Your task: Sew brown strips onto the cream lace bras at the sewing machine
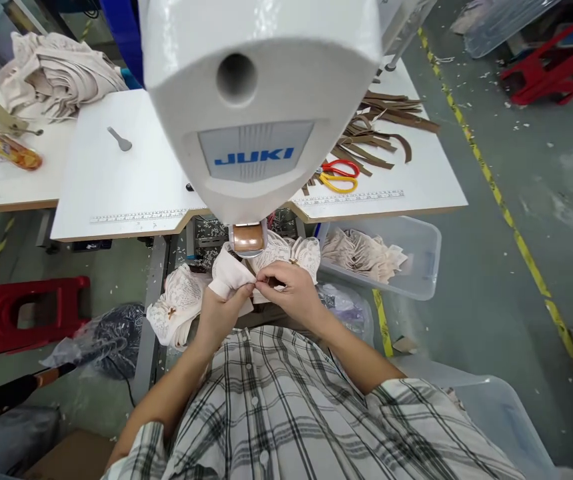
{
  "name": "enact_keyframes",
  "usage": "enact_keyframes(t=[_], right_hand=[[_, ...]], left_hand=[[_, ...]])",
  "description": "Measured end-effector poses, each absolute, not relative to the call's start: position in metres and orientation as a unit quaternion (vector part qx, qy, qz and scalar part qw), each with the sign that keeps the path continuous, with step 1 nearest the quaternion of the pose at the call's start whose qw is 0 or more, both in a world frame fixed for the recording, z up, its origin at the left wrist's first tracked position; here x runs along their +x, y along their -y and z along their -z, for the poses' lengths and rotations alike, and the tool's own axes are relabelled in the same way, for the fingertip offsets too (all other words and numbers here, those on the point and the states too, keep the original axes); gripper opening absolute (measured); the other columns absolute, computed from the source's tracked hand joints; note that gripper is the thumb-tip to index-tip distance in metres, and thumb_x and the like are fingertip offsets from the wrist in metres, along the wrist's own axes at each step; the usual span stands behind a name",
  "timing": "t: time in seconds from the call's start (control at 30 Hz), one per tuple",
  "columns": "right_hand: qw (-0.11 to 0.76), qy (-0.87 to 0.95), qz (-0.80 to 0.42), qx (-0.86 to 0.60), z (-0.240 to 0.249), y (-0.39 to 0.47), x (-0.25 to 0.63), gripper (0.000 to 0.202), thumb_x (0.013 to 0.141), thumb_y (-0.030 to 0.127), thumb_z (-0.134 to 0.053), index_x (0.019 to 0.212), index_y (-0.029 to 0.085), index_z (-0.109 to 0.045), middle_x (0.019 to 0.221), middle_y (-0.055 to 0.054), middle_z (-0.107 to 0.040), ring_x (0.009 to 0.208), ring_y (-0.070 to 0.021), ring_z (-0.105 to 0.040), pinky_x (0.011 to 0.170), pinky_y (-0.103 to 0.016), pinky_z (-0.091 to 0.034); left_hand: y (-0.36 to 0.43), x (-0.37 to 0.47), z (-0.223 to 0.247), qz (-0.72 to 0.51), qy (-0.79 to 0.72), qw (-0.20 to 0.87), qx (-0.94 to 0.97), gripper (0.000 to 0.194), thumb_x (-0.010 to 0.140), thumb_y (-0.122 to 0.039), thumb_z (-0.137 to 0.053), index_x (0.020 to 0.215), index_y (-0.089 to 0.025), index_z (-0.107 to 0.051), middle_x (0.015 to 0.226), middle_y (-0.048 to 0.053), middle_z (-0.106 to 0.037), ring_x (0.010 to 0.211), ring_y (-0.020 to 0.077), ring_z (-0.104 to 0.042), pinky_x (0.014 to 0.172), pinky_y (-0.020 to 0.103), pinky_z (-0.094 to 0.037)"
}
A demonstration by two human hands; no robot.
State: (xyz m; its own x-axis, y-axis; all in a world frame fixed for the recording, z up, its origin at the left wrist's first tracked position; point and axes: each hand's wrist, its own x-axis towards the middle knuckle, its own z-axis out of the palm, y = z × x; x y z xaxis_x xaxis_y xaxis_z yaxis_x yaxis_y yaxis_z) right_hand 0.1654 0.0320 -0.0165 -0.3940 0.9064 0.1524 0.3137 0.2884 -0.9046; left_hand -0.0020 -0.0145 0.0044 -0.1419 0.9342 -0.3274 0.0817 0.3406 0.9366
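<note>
Just below the head of a white sewing machine (pixel 256 87), a cream lace bra (pixel 233 272) is gathered between my hands. My left hand (pixel 220 313) is closed on the smooth inner side of a cup, thumb on top. My right hand (pixel 291 293) pinches the fabric edge close to the left thumb, its fingertips almost meeting it. Lace and a small brown bow show beyond the right fingers. To the left, another lace-covered cup (pixel 183 300) with a brown bow hangs over several cream layers. The needle area is hidden behind the machine head.
Scissors (pixel 339 177) with red and yellow handles lie beside brown strips (pixel 381 133) on the white table (pixel 131 173). A clear bin (pixel 423 267) of cream pieces stands below right. Folded cream fabric (pixel 61 73) and a bottle (pixel 3 143) are left; a red stool (pixel 26 313) is below.
</note>
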Motion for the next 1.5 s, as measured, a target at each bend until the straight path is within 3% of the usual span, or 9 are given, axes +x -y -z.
enact_keyframes(t=[0.17, 0.3, 0.47, 0.6, 0.8, 1.07, 1.17, 1.4, 1.5], right_hand=[[0.311, 0.742, -0.463, -0.373, 0.012, -0.039, 0.171, 0.011, 0.071, 0.008, -0.061, 0.069, 0.019, -0.062, 0.068, 0.002, -0.057, 0.064, -0.0112, -0.054, 0.061, -0.023, -0.038], [0.299, 0.744, -0.473, -0.366, 0.014, -0.039, 0.168, 0.013, 0.073, 0.009, -0.057, 0.073, 0.019, -0.065, 0.069, 0.001, -0.059, 0.067, -0.0128, -0.055, 0.062, -0.023, -0.038], [0.322, 0.743, -0.431, -0.399, 0.017, -0.037, 0.167, 0.011, 0.075, 0.014, -0.057, 0.066, 0.018, -0.061, 0.063, 0.001, -0.053, 0.060, -0.0127, -0.051, 0.056, -0.024, -0.035], [0.299, 0.752, -0.421, -0.409, 0.012, -0.037, 0.173, 0.010, 0.078, 0.016, -0.061, 0.068, 0.018, -0.063, 0.064, 0.001, -0.058, 0.061, -0.0126, -0.053, 0.057, -0.024, -0.037], [0.287, 0.645, -0.557, -0.436, 0.010, -0.043, 0.191, 0.018, 0.087, 0.030, -0.059, 0.093, 0.017, -0.069, 0.083, -0.004, -0.071, 0.071, -0.0146, -0.062, 0.065, -0.026, -0.046], [0.269, 0.701, -0.483, -0.451, -0.003, -0.033, 0.195, 0.012, 0.083, 0.019, -0.058, 0.088, 0.022, -0.048, 0.062, 0.009, -0.047, 0.054, -0.0084, -0.041, 0.056, -0.022, -0.032], [0.254, 0.737, -0.448, -0.437, -0.008, -0.033, 0.194, 0.012, 0.083, 0.018, -0.057, 0.085, 0.022, -0.046, 0.064, 0.008, -0.049, 0.055, -0.0086, -0.043, 0.057, -0.022, -0.031], [0.221, 0.740, -0.469, -0.429, -0.009, -0.042, 0.199, 0.012, 0.086, 0.023, -0.060, 0.098, 0.022, -0.057, 0.073, 0.005, -0.063, 0.062, -0.0106, -0.053, 0.062, -0.023, -0.034], [0.206, 0.726, -0.507, -0.417, -0.006, -0.049, 0.200, 0.007, 0.085, 0.025, -0.064, 0.090, 0.020, -0.066, 0.074, 0.004, -0.063, 0.067, -0.0101, -0.054, 0.064, -0.022, -0.036]], left_hand=[[0.014, -0.006, -0.006, -0.406, -0.601, 0.454, 0.518, 0.015, 0.080, -0.029, -0.068, 0.080, -0.014, -0.073, 0.072, 0.003, -0.070, 0.068, 0.0169, -0.061, 0.066, 0.027, -0.050], [0.009, -0.005, -0.006, -0.399, -0.585, 0.496, 0.503, 0.021, 0.081, -0.034, -0.066, 0.072, -0.015, -0.066, 0.063, 0.002, -0.064, 0.060, 0.0153, -0.057, 0.060, 0.026, -0.046], [0.002, -0.002, -0.011, -0.385, -0.582, 0.541, 0.469, 0.026, 0.080, -0.039, -0.070, 0.091, -0.016, -0.069, 0.079, 0.004, -0.071, 0.073, 0.0182, -0.062, 0.068, 0.027, -0.049], [0.002, -0.001, -0.017, -0.380, -0.604, 0.520, 0.470, 0.026, 0.077, -0.039, -0.073, 0.087, -0.015, -0.072, 0.078, 0.004, -0.071, 0.073, 0.0192, -0.063, 0.069, 0.028, -0.050], [-0.004, -0.008, -0.018, -0.365, -0.581, 0.481, 0.546, 0.022, 0.084, -0.036, -0.066, 0.092, -0.016, -0.073, 0.088, 0.005, -0.072, 0.084, 0.0188, -0.062, 0.084, 0.027, -0.048], [-0.007, -0.008, -0.029, -0.323, -0.545, 0.515, 0.577, 0.022, 0.086, -0.033, -0.065, 0.098, -0.018, -0.073, 0.093, 0.006, -0.071, 0.088, 0.0215, -0.062, 0.084, 0.029, -0.047], [-0.006, -0.004, -0.032, -0.313, -0.550, 0.514, 0.580, 0.021, 0.085, -0.031, -0.065, 0.099, -0.019, -0.074, 0.093, 0.005, -0.072, 0.088, 0.0221, -0.061, 0.084, 0.029, -0.047], [-0.009, 0.001, -0.035, -0.312, -0.582, 0.538, 0.523, 0.022, 0.079, -0.033, -0.072, 0.094, -0.017, -0.075, 0.086, 0.004, -0.071, 0.081, 0.0204, -0.061, 0.073, 0.027, -0.048], [-0.013, 0.001, -0.033, -0.315, -0.594, 0.540, 0.507, 0.022, 0.076, -0.035, -0.075, 0.087, -0.016, -0.074, 0.079, 0.002, -0.069, 0.073, 0.0168, -0.058, 0.065, 0.024, -0.047]])
